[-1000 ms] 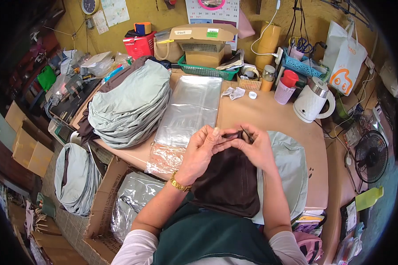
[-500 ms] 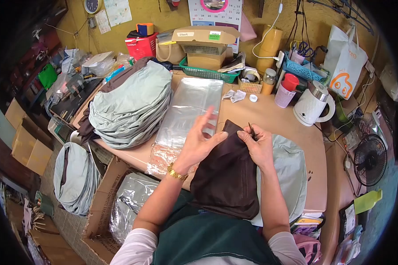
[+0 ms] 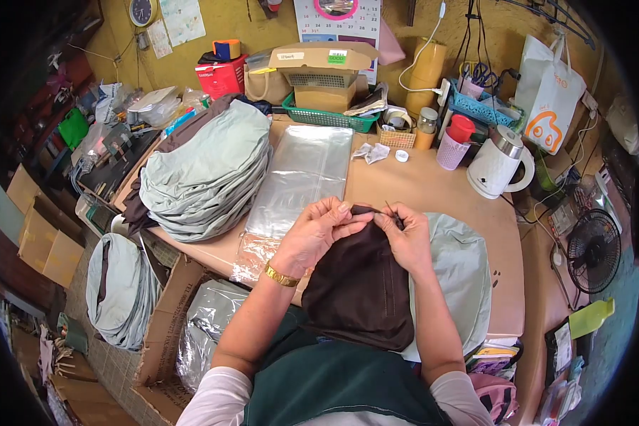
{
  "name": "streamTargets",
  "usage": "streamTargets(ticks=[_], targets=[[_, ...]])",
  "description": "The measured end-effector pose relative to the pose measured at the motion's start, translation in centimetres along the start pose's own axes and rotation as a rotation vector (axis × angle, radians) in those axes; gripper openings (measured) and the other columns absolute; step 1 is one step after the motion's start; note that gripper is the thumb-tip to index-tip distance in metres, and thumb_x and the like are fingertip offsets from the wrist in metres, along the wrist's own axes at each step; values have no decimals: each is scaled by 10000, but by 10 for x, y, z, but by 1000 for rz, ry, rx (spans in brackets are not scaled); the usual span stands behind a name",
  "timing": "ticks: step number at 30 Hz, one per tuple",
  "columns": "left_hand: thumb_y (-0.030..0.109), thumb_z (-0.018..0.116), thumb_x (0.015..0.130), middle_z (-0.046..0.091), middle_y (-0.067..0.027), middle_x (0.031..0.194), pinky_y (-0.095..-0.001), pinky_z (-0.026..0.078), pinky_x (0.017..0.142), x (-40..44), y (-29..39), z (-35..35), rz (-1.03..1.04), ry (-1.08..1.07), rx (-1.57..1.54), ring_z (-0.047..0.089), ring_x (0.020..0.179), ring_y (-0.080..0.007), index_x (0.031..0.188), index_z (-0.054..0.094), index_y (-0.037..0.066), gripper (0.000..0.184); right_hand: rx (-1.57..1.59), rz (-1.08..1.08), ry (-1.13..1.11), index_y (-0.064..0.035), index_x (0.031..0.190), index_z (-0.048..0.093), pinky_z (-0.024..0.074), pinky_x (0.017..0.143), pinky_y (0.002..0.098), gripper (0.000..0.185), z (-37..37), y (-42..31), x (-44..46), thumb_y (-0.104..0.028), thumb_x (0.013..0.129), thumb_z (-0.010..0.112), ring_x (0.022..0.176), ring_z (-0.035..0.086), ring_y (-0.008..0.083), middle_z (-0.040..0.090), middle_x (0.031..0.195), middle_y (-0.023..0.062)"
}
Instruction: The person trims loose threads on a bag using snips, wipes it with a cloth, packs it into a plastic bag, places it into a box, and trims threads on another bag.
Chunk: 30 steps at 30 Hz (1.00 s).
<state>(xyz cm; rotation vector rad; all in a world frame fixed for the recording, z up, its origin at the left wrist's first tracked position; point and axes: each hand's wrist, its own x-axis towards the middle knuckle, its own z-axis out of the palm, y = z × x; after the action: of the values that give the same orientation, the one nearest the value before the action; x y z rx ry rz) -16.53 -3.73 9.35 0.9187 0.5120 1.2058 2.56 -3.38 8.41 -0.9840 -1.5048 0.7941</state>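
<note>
A dark brown cloth piece (image 3: 358,291), sewn like a bag or cover, hangs between my hands over my lap. My left hand (image 3: 316,227) is closed, pinching its upper edge between thumb and fingers. My right hand (image 3: 407,234) is closed on the same edge a little to the right. A thin dark pointed tip shows by the right fingers; its kind I cannot make out. Beside the brown cloth, a pale grey-green cloth piece (image 3: 454,277) lies on the table to the right.
A tall stack of grey-green cloth pieces (image 3: 199,177) stands at left on the table (image 3: 397,181). Clear plastic bags (image 3: 302,170) lie beside it. An open carton (image 3: 167,323) sits lower left. A white kettle (image 3: 491,170) and a lilac cup (image 3: 450,151) stand back right.
My left hand, spread and raised before, has come down and now pinches the cloth's upper edge. My right hand has stayed at the edge. The view has shifted slightly.
</note>
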Motion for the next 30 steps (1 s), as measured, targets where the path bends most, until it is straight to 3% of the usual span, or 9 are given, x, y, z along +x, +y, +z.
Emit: streamTargets(ticks=[1,2,4,7,11,14,19,24,30], targets=[[112,577,960,671,-154,1016,-337,552,923,1,-1,0,-10,-49,-100,676,976,-225,850,606,9,153,-133,-121,109,-29,896,653,415,574,261,132,4,-2,-1,-132,850,722,646,558,116,623,758,34],[112,577,960,671,-154,1016,-337,552,923,1,0,0,-10,-50,-99,676,976,-225,850,606,9,153,-133,-121,111,-29,896,653,415,574,261,132,6,-11,-2,-132,850,722,646,558,116,623,758,34],[98,568,960,670,-125,1015,-380,519,984,0,2,1,13,-58,-133,653,1046,-244,878,603,-5,136,-498,-346,286,-71,969,667,427,589,314,203,3,-36,-7,-160,805,748,717,600,201,596,865,62],[102,570,960,671,-84,993,-382,530,963,2,-2,-1,13,-63,-173,658,1014,-222,890,609,15,118,-778,-510,189,-101,984,685,422,608,343,269,-3,-51,-15,-182,744,776,752,598,216,560,893,39],[127,569,972,628,-54,886,-374,527,954,-1,-1,10,-13,13,-168,641,942,-177,817,562,38,179,-864,-695,233,-113,955,710,408,611,339,308,4,-55,-15,-126,664,811,717,589,189,575,834,18],[152,558,982,613,-35,876,-364,531,933,-2,-2,13,-7,37,-114,614,894,-137,816,552,44,198,-914,-778,240,-109,948,707,388,609,317,249,5,-58,-12,-127,703,748,695,570,139,570,820,-14],[186,563,981,662,-28,946,-363,511,937,0,-9,3,37,-83,-111,636,961,-154,868,583,66,166,-918,-804,220,-103,923,709,398,612,305,205,8,-56,-10,-114,719,729,687,569,133,579,811,-20],[180,564,980,650,-16,917,-353,511,925,-3,-8,6,36,-65,-69,629,932,-144,841,550,78,174,-894,-816,249,-94,917,708,408,614,298,199,10,-56,-12,-109,719,731,692,574,138,589,821,-17],[177,566,980,636,-11,902,-337,513,901,-5,-7,8,54,-50,-84,623,919,-132,842,543,79,171,-863,-755,284,-107,894,719,416,572,328,250,10,-56,-15,-110,660,807,688,588,174,576,792,6]])
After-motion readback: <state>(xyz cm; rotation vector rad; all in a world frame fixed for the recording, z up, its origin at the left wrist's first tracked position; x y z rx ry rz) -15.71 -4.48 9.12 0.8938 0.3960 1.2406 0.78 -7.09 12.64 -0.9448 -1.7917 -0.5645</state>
